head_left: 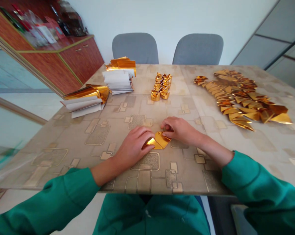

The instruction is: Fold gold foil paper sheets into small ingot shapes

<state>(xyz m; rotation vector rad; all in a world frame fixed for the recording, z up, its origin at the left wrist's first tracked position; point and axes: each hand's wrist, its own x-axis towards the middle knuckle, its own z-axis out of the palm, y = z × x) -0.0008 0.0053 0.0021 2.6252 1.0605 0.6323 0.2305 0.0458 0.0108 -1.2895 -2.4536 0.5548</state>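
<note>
A folded piece of gold foil paper [158,141] lies on the table between my two hands. My left hand [134,147] presses its left corner, with the fingers curled over it. My right hand [179,130] grips its upper edge with the fingertips. Farther off stand a cluster of gold foil ingots [160,86] and two stacks of white-backed gold paper [85,98] [119,80]. At the right lies a long heap of folded gold triangles [240,98].
The patterned beige table cover [64,137] ends in a near edge just past my forearms. Two grey chairs [135,47] [198,49] stand at the far side. A reddish-brown wooden cabinet [81,60] with bottles and bags on top stands at the back left.
</note>
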